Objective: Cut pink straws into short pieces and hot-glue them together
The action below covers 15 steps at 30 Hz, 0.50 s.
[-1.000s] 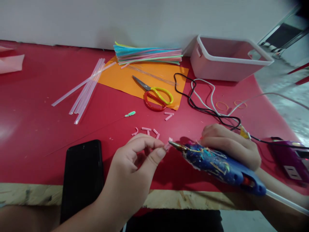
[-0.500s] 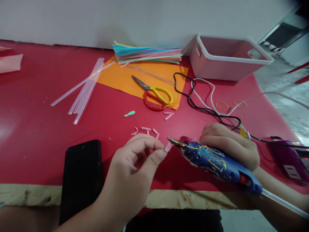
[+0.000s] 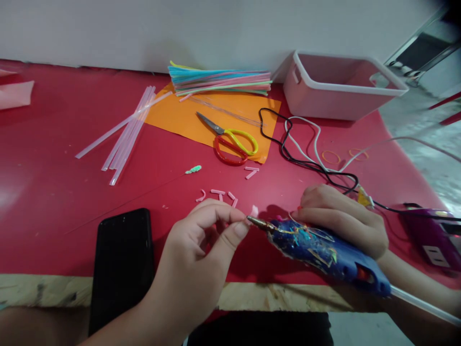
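Observation:
Between thumb and forefinger, my left hand (image 3: pixel 207 247) pinches something small beside a short pink pipe cleaner piece (image 3: pixel 254 211). My right hand (image 3: pixel 344 218) is wrapped round a blue hot glue gun (image 3: pixel 324 254), its body crusted with dried glue strands. The metal nozzle points left and reaches my left fingertips, close to the pink piece. A clear glue stick (image 3: pixel 425 303) sticks out of the gun's back end. Several cut pink pieces (image 3: pixel 217 192) lie just beyond my left hand. Behind them rests a green fuzzy tip (image 3: pixel 193 169) on a thin wire.
Scissors (image 3: pixel 230 139) lie on an orange sheet (image 3: pixel 173 117) beside a bundle of coloured pipe cleaners (image 3: pixel 219 80). Clear glue sticks (image 3: pixel 131 127) are at left, a black phone (image 3: pixel 122 269) near the front edge. Cables (image 3: pixel 306 163), a pink bin (image 3: pixel 324 98) and a purple power strip (image 3: pixel 428 240) occupy the right.
The glue gun's nozzle has moved slightly left and down to my left fingertips. The pink piece now shows above the nozzle rather than below it.

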### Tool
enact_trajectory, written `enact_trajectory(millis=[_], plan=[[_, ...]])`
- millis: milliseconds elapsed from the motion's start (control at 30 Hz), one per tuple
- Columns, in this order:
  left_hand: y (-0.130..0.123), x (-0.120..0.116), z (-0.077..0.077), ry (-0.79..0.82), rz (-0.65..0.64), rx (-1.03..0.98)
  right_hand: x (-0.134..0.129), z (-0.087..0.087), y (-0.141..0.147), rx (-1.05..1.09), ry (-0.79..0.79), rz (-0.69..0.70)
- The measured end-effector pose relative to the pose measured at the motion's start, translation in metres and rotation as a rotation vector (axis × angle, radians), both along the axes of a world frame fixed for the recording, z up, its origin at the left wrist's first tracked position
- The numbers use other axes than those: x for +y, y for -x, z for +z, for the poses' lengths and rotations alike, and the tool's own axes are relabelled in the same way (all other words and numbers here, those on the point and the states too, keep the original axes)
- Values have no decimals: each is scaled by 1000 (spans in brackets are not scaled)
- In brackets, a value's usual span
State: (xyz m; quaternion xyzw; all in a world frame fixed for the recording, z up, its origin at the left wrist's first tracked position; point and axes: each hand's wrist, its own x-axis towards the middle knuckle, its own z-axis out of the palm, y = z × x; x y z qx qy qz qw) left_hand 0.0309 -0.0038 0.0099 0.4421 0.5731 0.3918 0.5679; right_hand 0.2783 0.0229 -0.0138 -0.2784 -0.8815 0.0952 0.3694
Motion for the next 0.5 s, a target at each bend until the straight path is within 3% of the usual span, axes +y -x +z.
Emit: enact_trajectory(millis=[100,500], plan=[[-1,-1,2,8,42,0,1,-1,-2,-6,-3,-11],[0,-1,3,-12,-4,-20,1,-4,1,29,-11,-45]])
